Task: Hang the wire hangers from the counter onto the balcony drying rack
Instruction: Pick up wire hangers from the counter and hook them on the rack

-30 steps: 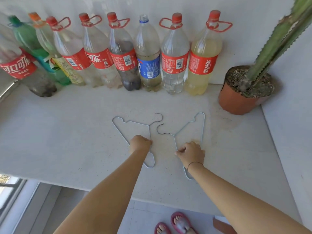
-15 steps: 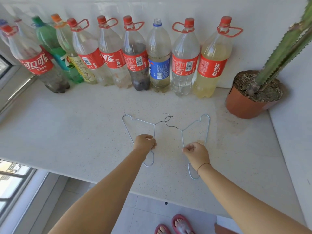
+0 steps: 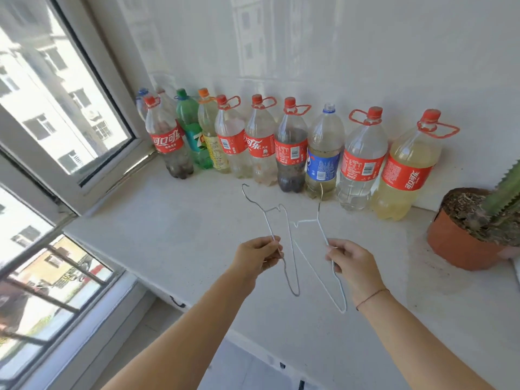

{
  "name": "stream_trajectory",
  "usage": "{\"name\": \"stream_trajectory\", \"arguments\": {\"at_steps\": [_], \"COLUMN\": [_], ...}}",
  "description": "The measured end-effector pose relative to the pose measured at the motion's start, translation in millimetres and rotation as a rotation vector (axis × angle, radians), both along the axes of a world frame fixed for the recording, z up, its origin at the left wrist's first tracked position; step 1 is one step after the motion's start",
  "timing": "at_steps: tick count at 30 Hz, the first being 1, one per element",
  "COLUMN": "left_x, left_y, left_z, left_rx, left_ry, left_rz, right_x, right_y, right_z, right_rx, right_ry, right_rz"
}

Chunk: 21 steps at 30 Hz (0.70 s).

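Hangers sit mid-frame, lifted above the counter point(image 3: 174, 237): the left hand point(image 3: 257, 256) pinches one hanger point(image 3: 268, 226), the right hand point(image 3: 351, 266) pinches the other hanger point(image 3: 322, 230). Behind, bottles point(image 3: 292, 153) hold clear, yellowish or dark liquid. At the right edge, a pot point(image 3: 461, 243) holds soil and a cactus point(image 3: 503, 198).

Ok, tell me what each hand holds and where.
The left hand pinches the left wire hanger, the right hand the right wire hanger, each on a shoulder wire below the hook.

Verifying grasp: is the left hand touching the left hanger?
Touching. The head view shows the left hand with its fingers pinching the left hanger by its wire.
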State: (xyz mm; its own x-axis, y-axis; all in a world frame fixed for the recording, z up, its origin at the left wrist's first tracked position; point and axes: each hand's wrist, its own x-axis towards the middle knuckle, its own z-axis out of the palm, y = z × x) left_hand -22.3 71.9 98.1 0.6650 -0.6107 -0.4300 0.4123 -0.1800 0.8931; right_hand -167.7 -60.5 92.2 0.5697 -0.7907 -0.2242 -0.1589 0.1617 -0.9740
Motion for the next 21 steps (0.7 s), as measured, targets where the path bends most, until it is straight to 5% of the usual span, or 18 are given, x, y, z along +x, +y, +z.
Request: {"name": "stream_trajectory", "arguments": {"at_steps": [21], "left_x": [53.5], "left_y": [144.9], "left_z": [311.2], "left_rx": [-0.351], "left_ry": [-0.515], "left_rz": [0.756], "right_x": [200.3], "right_y": [102.3], "right_z": [288.1], "right_rx": [-0.013], "right_ry": [-0.592], "right_rz": [0.849]}}
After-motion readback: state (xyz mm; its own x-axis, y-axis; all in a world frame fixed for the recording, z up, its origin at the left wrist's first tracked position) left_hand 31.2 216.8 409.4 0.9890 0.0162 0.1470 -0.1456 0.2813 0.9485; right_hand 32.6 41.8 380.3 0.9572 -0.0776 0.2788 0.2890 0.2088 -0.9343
